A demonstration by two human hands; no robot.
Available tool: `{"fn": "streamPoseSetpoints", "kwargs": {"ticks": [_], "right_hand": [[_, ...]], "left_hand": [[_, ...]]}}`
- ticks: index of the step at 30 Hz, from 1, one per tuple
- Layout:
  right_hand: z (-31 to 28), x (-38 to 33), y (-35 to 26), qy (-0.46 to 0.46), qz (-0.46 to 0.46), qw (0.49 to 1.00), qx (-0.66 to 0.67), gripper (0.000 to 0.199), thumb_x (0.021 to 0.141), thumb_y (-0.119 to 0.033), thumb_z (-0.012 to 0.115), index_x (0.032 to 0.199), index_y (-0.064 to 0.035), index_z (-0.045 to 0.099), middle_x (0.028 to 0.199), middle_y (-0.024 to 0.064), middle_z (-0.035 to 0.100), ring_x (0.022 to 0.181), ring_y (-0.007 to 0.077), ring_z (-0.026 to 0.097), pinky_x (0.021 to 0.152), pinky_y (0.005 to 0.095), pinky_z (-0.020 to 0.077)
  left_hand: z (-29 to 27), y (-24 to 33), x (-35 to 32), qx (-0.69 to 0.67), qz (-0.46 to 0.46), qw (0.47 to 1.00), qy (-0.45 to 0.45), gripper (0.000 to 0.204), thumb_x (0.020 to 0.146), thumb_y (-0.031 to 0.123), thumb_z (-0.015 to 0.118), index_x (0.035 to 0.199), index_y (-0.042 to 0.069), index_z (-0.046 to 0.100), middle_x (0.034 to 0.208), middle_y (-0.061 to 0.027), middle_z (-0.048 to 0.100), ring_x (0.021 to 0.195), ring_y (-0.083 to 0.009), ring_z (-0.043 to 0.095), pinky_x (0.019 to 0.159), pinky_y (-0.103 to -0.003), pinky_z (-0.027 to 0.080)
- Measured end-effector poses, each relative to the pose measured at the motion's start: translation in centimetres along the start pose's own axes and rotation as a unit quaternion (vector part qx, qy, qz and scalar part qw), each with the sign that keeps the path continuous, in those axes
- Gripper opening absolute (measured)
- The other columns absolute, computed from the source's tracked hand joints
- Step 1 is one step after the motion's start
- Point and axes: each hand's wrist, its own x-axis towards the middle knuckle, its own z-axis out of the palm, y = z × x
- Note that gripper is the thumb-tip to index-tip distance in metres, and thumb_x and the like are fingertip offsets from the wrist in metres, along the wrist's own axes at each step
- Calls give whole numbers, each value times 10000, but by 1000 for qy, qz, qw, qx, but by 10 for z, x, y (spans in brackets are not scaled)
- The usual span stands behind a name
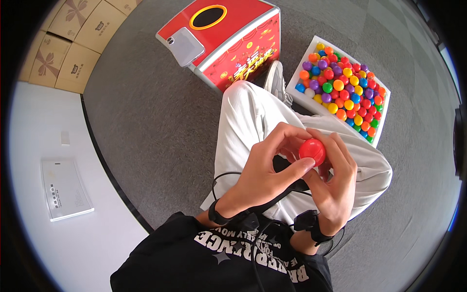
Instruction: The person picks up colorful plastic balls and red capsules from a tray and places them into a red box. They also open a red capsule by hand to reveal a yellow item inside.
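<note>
A shiny red plastic ball (312, 151) with a seam line is held between both my hands, above my lap. My left hand (275, 160) grips it from the left, thumb on its lower front and fingers curled behind. On the other side, my right hand (335, 170) has its fingers wrapped round the ball's right and far edge. Parts of the fingers are hidden behind the ball. Beyond my hands to the right, a white tray (295, 92) is filled with many small balls in red, yellow, blue, green, orange and purple.
A red box (243, 36) with a yellow-rimmed round hole stands ahead, and a pale phone (186, 46) lies on its near left corner. Cardboard boxes (78, 63) are stacked at the far left by a white wall (53, 131). Grey carpet (146, 121) surrounds my crossed legs.
</note>
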Motion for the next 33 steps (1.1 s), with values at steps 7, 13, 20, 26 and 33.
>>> {"fn": "streamPoseSetpoints", "kwargs": {"ticks": [7, 13, 20, 26, 33], "right_hand": [[-6, -1, 11, 6, -52, 998, 37, 616, 720, -34, 780, 1300, 27, 582, 811, 63, 504, 604, 153, 449, 553, 287, 385], [-9, -4, 18, 37, -39, 996, 77, 622, 713, -24, 800, 1303, -27, 601, 839, 50, 549, 630, 140, 485, 558, 279, 411], [-19, -7, 25, 21, -64, 997, 49, 635, 713, -62, 829, 1309, -55, 609, 944, 71, 607, 730, 167, 554, 585, 291, 443], [-23, -10, 28, 11, -104, 994, 36, 486, 833, -109, 764, 1294, -33, 630, 1048, 108, 614, 791, 206, 604, 626, 300, 476], [-15, -7, 18, 84, -80, 993, 3, 374, 774, 17, 752, 1136, -73, 723, 1030, 89, 621, 796, 174, 634, 647, 282, 505]], "left_hand": [[-1, 5, -3, -98, -27, 994, 34, 370, 961, 100, 629, 1302, -13, 540, 1018, -64, 675, 953, -94, 616, 892, -266, 457], [2, -1, -4, -162, 23, 986, 23, 407, 966, 79, 613, 1329, -27, 465, 1148, -120, 653, 1086, -136, 601, 974, -310, 438], [9, 0, -5, -113, 40, 990, 69, 509, 968, 230, 578, 1365, -43, 414, 1148, -197, 653, 1056, -236, 638, 874, -353, 490], [6, 0, -5, -83, 33, 994, 63, 502, 998, 275, 539, 1371, -40, 422, 1147, -213, 655, 1103, -320, 650, 912, -392, 499], [11, 0, -6, -71, 41, 994, 69, 507, 1003, 297, 537, 1370, -37, 434, 1143, -221, 656, 1089, -320, 656, 919, -399, 498]]}}
